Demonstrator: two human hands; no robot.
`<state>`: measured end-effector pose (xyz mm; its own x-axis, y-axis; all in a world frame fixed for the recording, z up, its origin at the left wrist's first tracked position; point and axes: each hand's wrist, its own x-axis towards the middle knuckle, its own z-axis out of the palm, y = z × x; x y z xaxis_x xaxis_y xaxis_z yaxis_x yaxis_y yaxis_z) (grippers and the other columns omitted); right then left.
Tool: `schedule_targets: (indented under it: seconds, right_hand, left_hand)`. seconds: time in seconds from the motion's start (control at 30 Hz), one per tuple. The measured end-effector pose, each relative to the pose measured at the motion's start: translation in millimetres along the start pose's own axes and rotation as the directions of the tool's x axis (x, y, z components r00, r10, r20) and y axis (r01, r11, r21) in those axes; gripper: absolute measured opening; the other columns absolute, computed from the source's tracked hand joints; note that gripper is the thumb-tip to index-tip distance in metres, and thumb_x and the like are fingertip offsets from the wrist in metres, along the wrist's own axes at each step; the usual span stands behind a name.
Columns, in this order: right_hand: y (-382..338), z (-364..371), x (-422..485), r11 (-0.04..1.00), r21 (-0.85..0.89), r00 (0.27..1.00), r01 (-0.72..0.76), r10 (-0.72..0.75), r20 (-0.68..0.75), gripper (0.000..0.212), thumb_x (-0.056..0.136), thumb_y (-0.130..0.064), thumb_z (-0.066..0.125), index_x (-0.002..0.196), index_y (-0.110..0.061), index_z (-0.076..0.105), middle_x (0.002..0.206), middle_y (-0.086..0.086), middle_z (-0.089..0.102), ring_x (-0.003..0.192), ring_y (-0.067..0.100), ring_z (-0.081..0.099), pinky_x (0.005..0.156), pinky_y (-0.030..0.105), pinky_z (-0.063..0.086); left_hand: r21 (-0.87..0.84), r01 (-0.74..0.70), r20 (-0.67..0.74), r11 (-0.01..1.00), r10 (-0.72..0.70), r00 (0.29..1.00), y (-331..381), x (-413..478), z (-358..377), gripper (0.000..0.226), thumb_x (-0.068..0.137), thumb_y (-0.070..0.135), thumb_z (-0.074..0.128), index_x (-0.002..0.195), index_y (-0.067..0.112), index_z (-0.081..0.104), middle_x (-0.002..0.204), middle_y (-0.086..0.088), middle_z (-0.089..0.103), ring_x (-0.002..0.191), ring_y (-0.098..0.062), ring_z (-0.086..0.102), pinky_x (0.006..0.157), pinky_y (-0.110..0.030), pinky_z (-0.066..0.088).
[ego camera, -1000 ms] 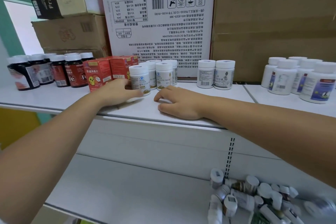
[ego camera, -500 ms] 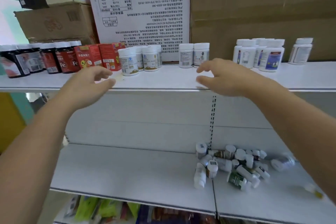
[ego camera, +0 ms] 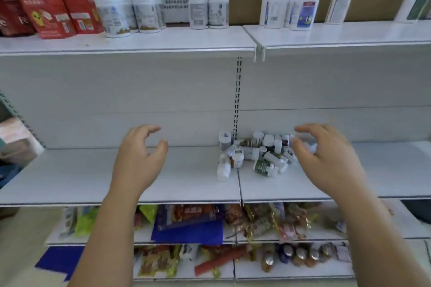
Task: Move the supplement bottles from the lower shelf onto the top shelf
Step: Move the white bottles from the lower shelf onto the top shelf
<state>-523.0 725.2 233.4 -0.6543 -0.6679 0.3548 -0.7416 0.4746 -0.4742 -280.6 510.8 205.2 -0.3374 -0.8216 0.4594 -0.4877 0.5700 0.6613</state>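
Where the two boards of the lower shelf (ego camera: 70, 177) meet, the supplement bottles (ego camera: 256, 154) lie heaped by the back panel (ego camera: 116, 100). I see my right hand (ego camera: 326, 158) at the heap's right edge and my left hand (ego camera: 137, 158) over open board well left, fingers loosely curled, grasping nothing. The top shelf (ego camera: 186, 38) has room along its near edge.

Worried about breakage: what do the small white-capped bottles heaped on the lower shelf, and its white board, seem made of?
Heaped small white-capped bottles: probably matte plastic, opaque bodies, no glassy glint; blur leaves doubt. White lower shelf board: probably painted metal, thin edge, soft sheen.
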Motion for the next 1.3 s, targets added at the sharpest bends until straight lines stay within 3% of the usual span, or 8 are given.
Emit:
schedule_targets:
  seconds: [0.13, 0.37, 0.67, 0.83, 1.0, 1.1, 1.17, 1.3]
  right_hand:
    - [46, 43, -14, 0.992, 0.029, 0.99, -0.124, 0.122, 0.068, 0.035, 0.094, -0.035, 0.051, 0.126, -0.023, 0.057, 0.129, 0.001, 0.056, 0.1, 0.025, 0.059, 0.083, 0.031, 0.039]
    - [107, 144, 6, 0.963, 0.028, 0.926, -0.269, 0.25, 0.284, 0.037, 0.093, -0.034, 0.049, 0.127, -0.021, 0.056, 0.125, 0.003, 0.058, 0.1, 0.021, 0.06, 0.086, 0.031, 0.045]
    - [113, 265, 109, 0.988, 0.065, 0.89, -0.14, 0.097, 0.446, 0.04, 0.092, -0.029, 0.049, 0.129, -0.013, 0.047, 0.131, 0.007, 0.049, 0.115, 0.027, 0.052, 0.084, 0.029, 0.041]
    - [107, 304, 142, 0.98, 0.165, 0.879, -0.113, 0.021, 0.476, 0.047, 0.088, -0.034, 0.057, 0.129, -0.013, 0.048, 0.132, 0.008, 0.045, 0.114, 0.026, 0.051, 0.083, 0.026, 0.036]
    - [107, 301, 138, 0.94, 0.289, 0.899, -0.179, 0.037, 0.436, 0.052, 0.082, -0.038, 0.067, 0.128, -0.017, 0.054, 0.124, 0.001, 0.047, 0.104, 0.02, 0.055, 0.081, 0.025, 0.041]
    - [104, 279, 130, 0.772, 0.527, 0.89, -0.355, 0.107, 0.443, 0.037, 0.083, -0.036, 0.068, 0.114, -0.02, 0.057, 0.107, -0.004, 0.064, 0.099, 0.018, 0.063, 0.078, 0.028, 0.048]
    - [96, 258, 120, 0.562, 0.707, 0.884, -0.431, 0.104, 0.456, 0.019, 0.089, -0.028, 0.062, 0.106, -0.021, 0.058, 0.102, 0.003, 0.068, 0.098, 0.023, 0.065, 0.081, 0.034, 0.052]
    - [59, 203, 103, 0.028, 0.818, 0.809, -0.575, 0.17, 0.563, 0.017, 0.096, -0.026, 0.049, 0.106, -0.016, 0.06, 0.1, 0.011, 0.067, 0.091, 0.025, 0.066, 0.082, 0.04, 0.054]
  left_hand:
    - [-0.015, 0.098, 0.133, 0.995, -0.096, 0.987, -18, -17, 54, 0.031, 0.091, 0.018, 0.062, 0.122, 0.014, 0.061, 0.124, -0.002, 0.059, 0.117, -0.017, 0.053, 0.091, -0.025, 0.036]
    - [0.032, 0.3, 0.349, 0.953, -0.292, 0.89, -63, -12, 155, 0.036, 0.091, 0.019, 0.061, 0.126, 0.011, 0.058, 0.127, -0.007, 0.061, 0.117, -0.022, 0.056, 0.097, -0.029, 0.039]
    - [0.148, 0.473, 0.525, 0.869, -0.474, 0.707, -109, 14, 296, 0.06, 0.088, 0.044, 0.062, 0.137, 0.012, 0.047, 0.133, -0.008, 0.058, 0.116, -0.025, 0.057, 0.085, -0.031, 0.042]
    - [0.138, 0.446, 0.472, 0.884, -0.455, 0.756, -109, 15, 328, 0.041, 0.081, 0.047, 0.069, 0.105, 0.015, 0.064, 0.094, 0.0, 0.068, 0.078, -0.013, 0.062, 0.057, -0.023, 0.04]
    - [-0.092, 0.548, 0.377, 0.831, -0.481, 0.792, -100, 10, 308, 0.019, 0.082, 0.025, 0.072, 0.097, 0.019, 0.062, 0.099, -0.002, 0.063, 0.082, -0.016, 0.059, 0.07, -0.027, 0.046]
    - [-0.252, 0.553, 0.272, 0.794, -0.49, 0.828, -86, 9, 280, 0.039, 0.08, 0.017, 0.075, 0.113, 0.019, 0.055, 0.104, 0.003, 0.059, 0.089, -0.012, 0.057, 0.072, -0.025, 0.045]
    - [-0.366, 0.544, 0.232, 0.755, -0.492, 0.839, -73, 7, 260, 0.036, 0.081, 0.017, 0.075, 0.111, 0.02, 0.056, 0.101, 0.006, 0.061, 0.088, -0.008, 0.059, 0.068, -0.022, 0.046]
    - [-0.751, 0.519, 0.309, 0.408, -0.477, 0.823, -38, 8, 219, 0.018, 0.09, 0.01, 0.06, 0.106, 0.019, 0.063, 0.103, -0.004, 0.066, 0.1, -0.024, 0.062, 0.084, -0.037, 0.052]
